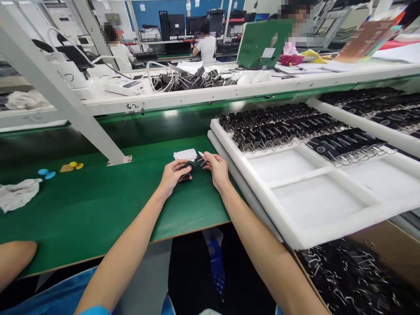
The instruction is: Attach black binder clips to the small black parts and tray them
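Observation:
Over the green table, my left hand is closed on a small black part with a rounded face. Close to its right, my right hand pinches a black binder clip by its fingertips. The clip is at the edge of the black part; whether they touch is hard to tell. Just behind both hands lies a small stack of white paper on the table.
A white foam tray with rows of clipped black parts stands at the right. Below it is a box of binder clips. A slanted metal post, white cloth and another person's arm are at the left.

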Demonstrator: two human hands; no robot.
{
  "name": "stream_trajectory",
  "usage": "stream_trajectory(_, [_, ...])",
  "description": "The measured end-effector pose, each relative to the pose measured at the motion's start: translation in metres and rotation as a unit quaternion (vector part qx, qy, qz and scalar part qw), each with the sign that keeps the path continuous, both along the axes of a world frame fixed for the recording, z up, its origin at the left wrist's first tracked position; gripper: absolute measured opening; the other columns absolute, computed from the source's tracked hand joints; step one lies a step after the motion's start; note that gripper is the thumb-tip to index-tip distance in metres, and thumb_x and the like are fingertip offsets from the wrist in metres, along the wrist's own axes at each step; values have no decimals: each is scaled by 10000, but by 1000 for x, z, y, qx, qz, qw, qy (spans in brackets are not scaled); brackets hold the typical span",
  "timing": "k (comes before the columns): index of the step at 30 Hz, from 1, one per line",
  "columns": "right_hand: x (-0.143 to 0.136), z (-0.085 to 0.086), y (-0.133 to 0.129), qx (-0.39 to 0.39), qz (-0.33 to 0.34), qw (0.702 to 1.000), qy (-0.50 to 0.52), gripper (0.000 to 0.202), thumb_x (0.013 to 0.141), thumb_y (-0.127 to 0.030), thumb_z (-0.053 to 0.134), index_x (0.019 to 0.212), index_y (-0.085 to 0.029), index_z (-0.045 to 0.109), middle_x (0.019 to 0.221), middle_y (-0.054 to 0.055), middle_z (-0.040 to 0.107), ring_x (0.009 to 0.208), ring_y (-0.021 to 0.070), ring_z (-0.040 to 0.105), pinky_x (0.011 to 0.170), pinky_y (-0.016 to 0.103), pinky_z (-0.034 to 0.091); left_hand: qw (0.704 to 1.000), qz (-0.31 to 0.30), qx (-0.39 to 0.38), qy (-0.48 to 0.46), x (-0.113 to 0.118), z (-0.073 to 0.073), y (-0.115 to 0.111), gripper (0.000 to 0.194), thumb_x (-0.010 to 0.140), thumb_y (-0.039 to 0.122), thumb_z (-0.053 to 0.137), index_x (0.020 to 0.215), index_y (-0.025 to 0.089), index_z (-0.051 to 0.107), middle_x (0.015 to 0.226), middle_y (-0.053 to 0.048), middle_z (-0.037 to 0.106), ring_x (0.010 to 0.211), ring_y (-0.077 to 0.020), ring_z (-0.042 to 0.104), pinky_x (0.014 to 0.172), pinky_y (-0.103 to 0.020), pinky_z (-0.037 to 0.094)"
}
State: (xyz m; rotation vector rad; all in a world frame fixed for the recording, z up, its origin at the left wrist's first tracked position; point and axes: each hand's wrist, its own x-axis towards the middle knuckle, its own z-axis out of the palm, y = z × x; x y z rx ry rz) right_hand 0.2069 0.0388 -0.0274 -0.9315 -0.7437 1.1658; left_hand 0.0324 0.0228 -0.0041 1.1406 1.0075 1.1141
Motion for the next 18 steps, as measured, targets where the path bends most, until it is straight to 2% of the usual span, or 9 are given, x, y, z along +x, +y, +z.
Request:
stream_trajectory(10, [-2, 4, -5, 7, -15, 999, 34, 409, 645, -503, 887, 683, -173, 648, 710, 23, 656, 624, 152, 588, 563, 234, 489, 999, -37, 22, 13, 0, 1, -2, 586, 645, 378, 907, 1153, 156, 714, 902, -58, 744, 598, -196, 720, 591, -283, 559])
stream_trajectory(18, [-2, 0, -6, 13, 29, 999, 8, 436, 625, -512, 910, 661, -179, 630, 686, 20, 668, 616, 157, 605, 570, 238, 492, 998, -55, 20, 18, 2, 2, -3, 568, 648, 353, 906, 1152, 141, 752, 939, -87, 762, 597, -194, 713, 603, -314, 582])
